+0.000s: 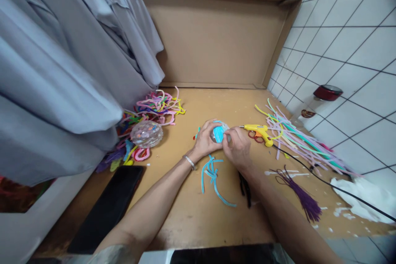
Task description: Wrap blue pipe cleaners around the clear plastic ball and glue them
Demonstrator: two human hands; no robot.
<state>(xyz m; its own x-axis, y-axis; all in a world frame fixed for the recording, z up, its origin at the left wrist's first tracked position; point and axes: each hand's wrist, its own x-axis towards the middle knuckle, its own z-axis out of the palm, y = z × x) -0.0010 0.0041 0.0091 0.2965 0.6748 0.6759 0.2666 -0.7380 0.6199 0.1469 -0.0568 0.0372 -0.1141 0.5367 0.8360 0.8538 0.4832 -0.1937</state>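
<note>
One bluish ball [218,134]: left hand [204,137] grips, right hand [239,146] pinches edge (any glue gun [262,132] lettering illegible).

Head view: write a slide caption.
Left hand holds a clear-and-blue piece, right hand at its edge, near blue pipe cleaners and a yellow glue gun.

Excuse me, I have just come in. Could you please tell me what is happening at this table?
A person is working with bare hands. The left hand holds a small, clear round piece partly covered in blue, and the fingers of the right hand are at its edge. Loose blue strips lie on the table just below. A yellow glue gun lies to the right, near a bunch of pastel strips.
</note>
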